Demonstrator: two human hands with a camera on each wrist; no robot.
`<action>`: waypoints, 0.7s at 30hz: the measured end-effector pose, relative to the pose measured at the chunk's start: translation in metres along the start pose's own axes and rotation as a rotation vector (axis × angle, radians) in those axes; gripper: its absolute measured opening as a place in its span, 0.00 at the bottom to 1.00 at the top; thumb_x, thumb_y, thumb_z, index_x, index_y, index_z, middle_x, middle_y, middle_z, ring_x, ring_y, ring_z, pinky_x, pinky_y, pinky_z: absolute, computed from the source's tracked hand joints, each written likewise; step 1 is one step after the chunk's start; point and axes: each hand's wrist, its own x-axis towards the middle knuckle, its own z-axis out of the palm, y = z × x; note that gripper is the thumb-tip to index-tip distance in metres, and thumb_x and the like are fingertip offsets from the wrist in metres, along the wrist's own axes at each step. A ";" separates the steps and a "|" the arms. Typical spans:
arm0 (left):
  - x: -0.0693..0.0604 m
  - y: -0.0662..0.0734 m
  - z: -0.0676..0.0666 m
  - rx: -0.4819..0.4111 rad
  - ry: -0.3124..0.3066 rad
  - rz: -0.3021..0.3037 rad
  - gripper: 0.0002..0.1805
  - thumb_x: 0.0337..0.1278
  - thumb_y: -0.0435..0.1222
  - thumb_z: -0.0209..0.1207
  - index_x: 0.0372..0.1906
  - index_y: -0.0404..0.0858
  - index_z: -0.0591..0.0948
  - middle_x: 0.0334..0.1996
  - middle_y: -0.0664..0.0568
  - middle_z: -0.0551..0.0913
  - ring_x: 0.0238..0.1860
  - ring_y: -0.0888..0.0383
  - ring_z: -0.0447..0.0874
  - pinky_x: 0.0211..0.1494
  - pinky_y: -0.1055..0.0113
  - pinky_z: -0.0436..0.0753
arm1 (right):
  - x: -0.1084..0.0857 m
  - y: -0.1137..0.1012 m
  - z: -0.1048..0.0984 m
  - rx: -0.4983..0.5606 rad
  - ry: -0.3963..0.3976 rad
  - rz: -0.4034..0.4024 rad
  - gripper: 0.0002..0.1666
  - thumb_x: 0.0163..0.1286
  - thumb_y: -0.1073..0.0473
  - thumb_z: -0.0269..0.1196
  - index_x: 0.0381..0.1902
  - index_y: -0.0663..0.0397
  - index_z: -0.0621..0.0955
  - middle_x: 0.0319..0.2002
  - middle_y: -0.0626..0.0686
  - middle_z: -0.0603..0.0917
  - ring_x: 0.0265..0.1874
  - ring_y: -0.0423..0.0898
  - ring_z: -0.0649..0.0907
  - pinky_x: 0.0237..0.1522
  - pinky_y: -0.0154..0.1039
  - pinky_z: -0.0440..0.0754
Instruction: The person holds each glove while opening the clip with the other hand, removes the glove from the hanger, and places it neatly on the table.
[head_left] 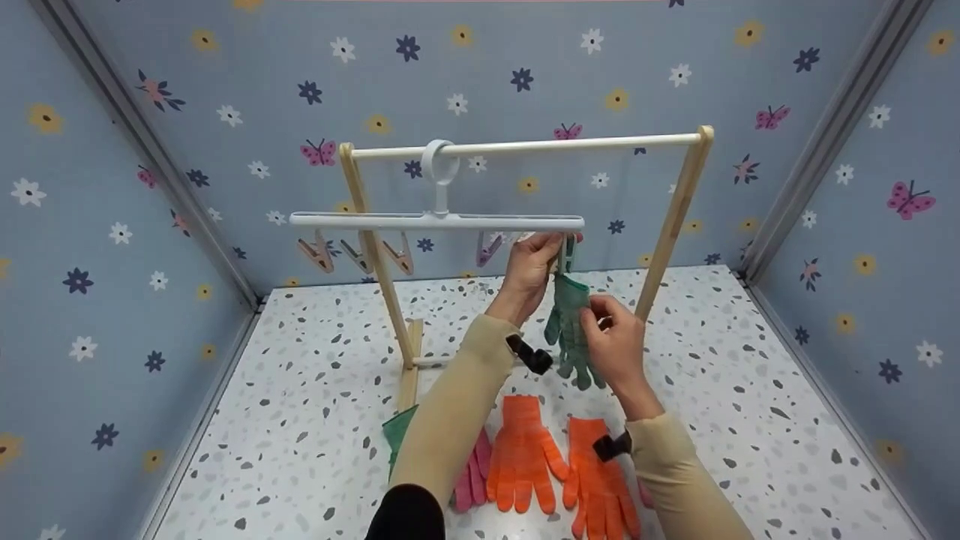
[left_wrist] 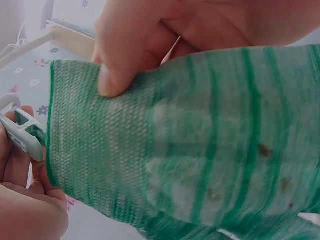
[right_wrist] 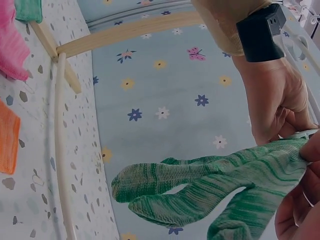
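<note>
My left hand [head_left: 529, 268] pinches a pale green clothespin [head_left: 565, 256] at the right end of a white clip hanger [head_left: 435, 221]. Below it hangs a green striped knit glove [head_left: 573, 319], fingers downward and cuff up at the clothespin. With thumb and fingers my right hand [head_left: 616, 343] grips the edge of the glove near its cuff. In the left wrist view, the cuff of the glove [left_wrist: 100, 135] lies beside the clothespin [left_wrist: 22, 132]; whether the jaws bite the cuff cannot be told. The right wrist view shows the glove's fingers [right_wrist: 175, 200] dangling free.
The hanger hooks over the white bar [head_left: 570, 144] of a wooden-sided rack [head_left: 675, 217]. Other clothespins [head_left: 397, 255] dangle from it, including a purple one [head_left: 489, 249]. On the speckled surface lie two orange gloves [head_left: 523, 450], a pink glove [head_left: 471, 480] and green fabric [head_left: 397, 429], partly hidden by my left arm.
</note>
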 end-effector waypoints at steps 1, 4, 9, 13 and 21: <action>0.000 0.000 0.000 0.000 -0.004 -0.004 0.13 0.70 0.29 0.54 0.50 0.26 0.84 0.39 0.47 0.88 0.53 0.51 0.82 0.59 0.61 0.76 | -0.002 0.000 -0.001 -0.001 0.000 0.001 0.05 0.69 0.67 0.63 0.40 0.60 0.85 0.31 0.51 0.84 0.28 0.43 0.78 0.32 0.34 0.76; -0.001 0.001 -0.002 0.006 -0.031 -0.006 0.14 0.72 0.31 0.53 0.52 0.28 0.84 0.42 0.46 0.88 0.55 0.51 0.81 0.60 0.61 0.75 | -0.006 0.002 -0.007 -0.007 0.001 0.025 0.05 0.69 0.67 0.63 0.40 0.60 0.85 0.32 0.51 0.84 0.28 0.44 0.78 0.32 0.33 0.75; -0.003 0.000 -0.002 -0.001 -0.077 -0.023 0.15 0.73 0.35 0.52 0.54 0.35 0.84 0.47 0.46 0.87 0.57 0.52 0.80 0.60 0.60 0.74 | -0.015 0.007 -0.016 -0.019 0.005 0.063 0.05 0.69 0.67 0.63 0.40 0.60 0.85 0.32 0.52 0.84 0.30 0.44 0.78 0.34 0.31 0.75; -0.004 0.000 -0.002 -0.050 -0.107 -0.018 0.14 0.74 0.35 0.51 0.50 0.38 0.86 0.47 0.48 0.87 0.56 0.52 0.81 0.60 0.59 0.74 | -0.023 0.012 -0.025 -0.018 0.012 0.068 0.05 0.69 0.68 0.63 0.41 0.61 0.85 0.32 0.53 0.84 0.30 0.46 0.77 0.34 0.30 0.74; -0.008 -0.001 -0.003 -0.085 -0.133 -0.020 0.15 0.75 0.38 0.50 0.55 0.41 0.84 0.53 0.49 0.85 0.60 0.53 0.77 0.62 0.57 0.73 | -0.037 0.020 -0.047 -0.016 0.046 0.154 0.05 0.67 0.69 0.64 0.39 0.63 0.85 0.31 0.55 0.84 0.30 0.43 0.78 0.35 0.29 0.75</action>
